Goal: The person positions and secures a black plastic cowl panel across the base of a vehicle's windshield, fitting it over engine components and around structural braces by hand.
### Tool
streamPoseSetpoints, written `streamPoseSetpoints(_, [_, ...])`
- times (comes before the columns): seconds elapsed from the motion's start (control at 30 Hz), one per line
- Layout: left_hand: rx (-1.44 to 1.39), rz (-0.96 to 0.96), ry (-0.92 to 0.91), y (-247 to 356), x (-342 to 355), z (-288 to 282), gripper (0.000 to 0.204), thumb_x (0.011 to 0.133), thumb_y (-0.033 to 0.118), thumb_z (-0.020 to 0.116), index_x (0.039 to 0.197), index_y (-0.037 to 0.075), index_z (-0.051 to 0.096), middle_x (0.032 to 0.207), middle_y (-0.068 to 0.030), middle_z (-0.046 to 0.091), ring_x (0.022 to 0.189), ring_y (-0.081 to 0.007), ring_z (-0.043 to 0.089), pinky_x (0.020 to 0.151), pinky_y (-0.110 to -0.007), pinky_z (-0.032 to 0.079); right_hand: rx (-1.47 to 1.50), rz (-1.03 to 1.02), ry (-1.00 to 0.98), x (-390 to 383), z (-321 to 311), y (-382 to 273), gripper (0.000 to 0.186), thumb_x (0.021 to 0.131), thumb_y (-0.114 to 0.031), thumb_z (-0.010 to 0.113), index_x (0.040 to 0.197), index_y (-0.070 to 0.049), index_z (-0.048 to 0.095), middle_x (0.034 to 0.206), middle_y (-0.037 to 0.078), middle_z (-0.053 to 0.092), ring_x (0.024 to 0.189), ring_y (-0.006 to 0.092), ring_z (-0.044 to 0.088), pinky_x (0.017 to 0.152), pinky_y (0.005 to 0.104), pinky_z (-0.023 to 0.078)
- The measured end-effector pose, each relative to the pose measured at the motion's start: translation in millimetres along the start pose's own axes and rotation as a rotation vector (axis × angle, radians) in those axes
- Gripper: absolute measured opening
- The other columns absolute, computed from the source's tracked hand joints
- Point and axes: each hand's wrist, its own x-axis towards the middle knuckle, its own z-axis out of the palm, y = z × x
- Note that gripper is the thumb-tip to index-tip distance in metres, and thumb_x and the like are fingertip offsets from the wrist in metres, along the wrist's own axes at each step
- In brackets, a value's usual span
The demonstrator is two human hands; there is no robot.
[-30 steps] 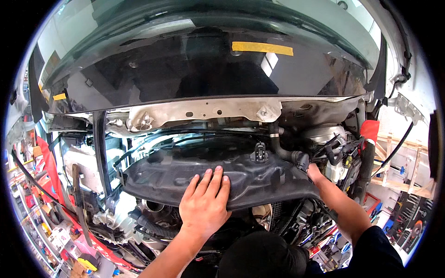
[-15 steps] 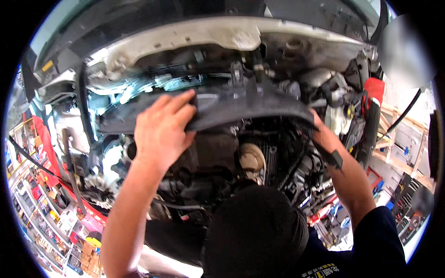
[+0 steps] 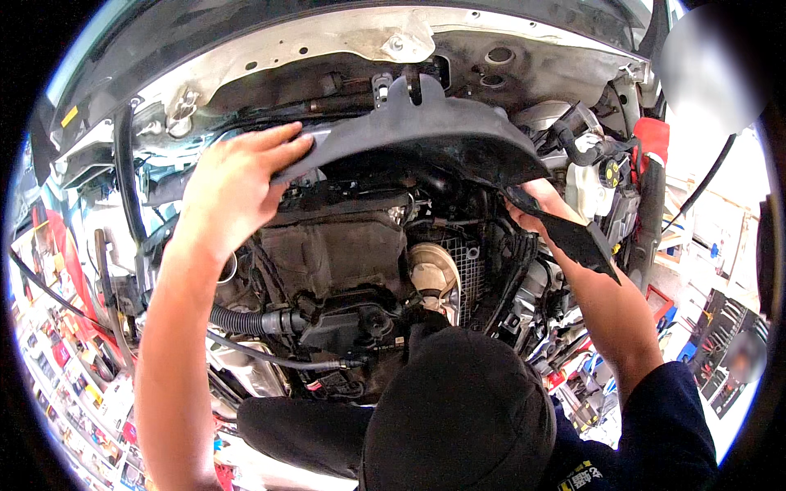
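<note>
Head: panel (image 3: 409, 123) over engine (image 3: 336, 254); tool board (image 3: 729, 331)

The dark cover (image 3: 434, 123) looked like smooth, matt plastic. Along the far edge of the engine bay (image 3: 647, 214), the pale panel (image 3: 348, 46) was painted metal, stained. Toward the bay's left edge, the hose (image 3: 246, 320) was ribbed plastic; near its right edge, the tank (image 3: 589, 196) was smooth, whitish plastic. The cap (image 3: 458, 409) was matt cloth.

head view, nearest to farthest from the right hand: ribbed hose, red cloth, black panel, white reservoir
1. Black panel, touching the right hand
2. White reservoir, just to the right
3. Red cloth, farther right
4. Ribbed hose, far left
</note>
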Motion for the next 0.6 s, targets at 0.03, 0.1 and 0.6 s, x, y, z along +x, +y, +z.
streamPoseSetpoints(0.03, [-0.03, -0.03, 0.013, 5, -1, 4, 0.043, 0.076, 0.005, 0.069, 0.118, 0.008, 0.064, 0.126, -0.0117, 0.061, 0.105, -0.0338, 0.062, 0.09, -0.04, 0.051, 0.002, -0.104, 0.004, -4, 0, 0, 0.028, 0.091, -0.03, 0.048, 0.072, -0.011, 0.056, 0.057, 0.004, 0.055, 0.041, 0.0176, 0.049, 0.037, 0.0307, 0.039])
streamPoseSetpoints(0.1, [-0.008, -0.069, 0.061, 21, -9, 11, 0.055, 0.067, -0.004, 0.067, 0.12, 0.009, 0.064, 0.128, -0.0118, 0.06, 0.109, -0.0328, 0.061, 0.093, -0.039, 0.05, 0.004, -0.151, -0.057, 0, -11, -7, 0.028, 0.09, -0.027, 0.048, 0.08, -0.006, 0.065, 0.067, 0.008, 0.064, 0.05, 0.0219, 0.057, 0.051, 0.0343, 0.046])
streamPoseSetpoints(0.6, [-0.18, -0.094, -0.005, 13, 1, 0, 0.032, 0.083, 0.003, 0.064, 0.115, 0.006, 0.066, 0.129, -0.0118, 0.059, 0.108, -0.0367, 0.06, 0.092, -0.042, 0.048, -0.029, -0.093, 0.009, 33, -21, -11, 0.028, 0.089, -0.031, 0.05, 0.073, -0.008, 0.054, 0.057, 0.007, 0.053, 0.044, 0.0222, 0.048, 0.039, 0.0335, 0.037])
